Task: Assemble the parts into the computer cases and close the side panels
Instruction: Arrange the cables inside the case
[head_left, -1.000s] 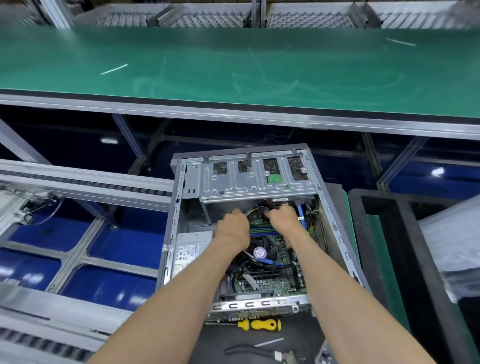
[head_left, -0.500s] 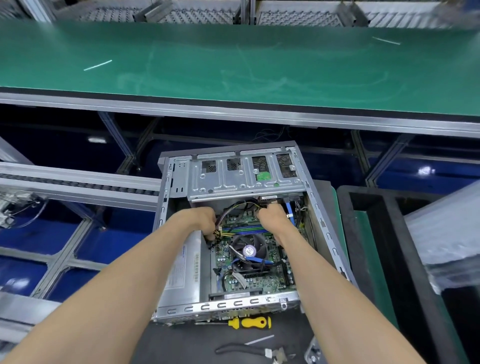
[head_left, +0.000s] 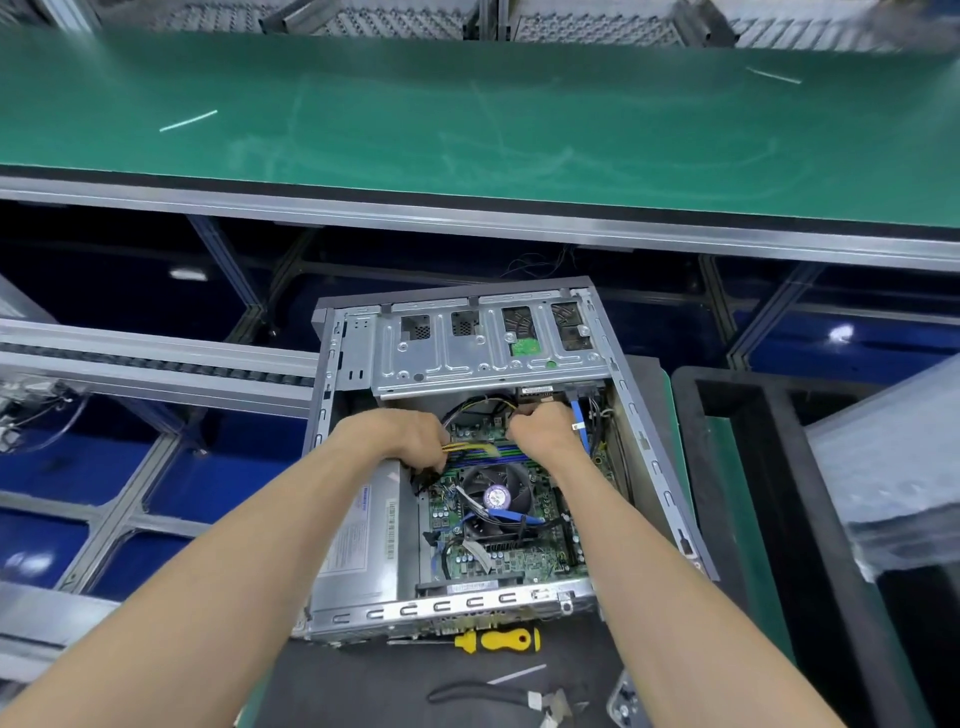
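Note:
An open grey computer case (head_left: 649, 441) lies on its side in front of me, without a side panel. Inside I see the motherboard (head_left: 498, 558), a black CPU fan (head_left: 493, 496), a silver power supply (head_left: 361, 540) at the left and a metal drive cage (head_left: 483, 358) at the far end. My left hand (head_left: 402, 434) grips a bundle of yellow and black cables (head_left: 470, 448) beside the power supply. My right hand (head_left: 543, 428) is curled round cables just below the drive cage; its fingertips are hidden. A blue cable (head_left: 582, 426) runs beside it.
A yellow-handled screwdriver (head_left: 496, 640) lies just in front of the case, with black pliers (head_left: 488, 693) nearer me. A green conveyor belt (head_left: 467, 119) runs across the far side. A black tray (head_left: 779, 493) and plastic-wrapped sheets (head_left: 893, 467) stand at the right; a roller rail (head_left: 156, 358) at the left.
My left hand moved left from the middle of the board to the power supply's edge and now holds the yellow cables. My right hand stayed under the drive cage.

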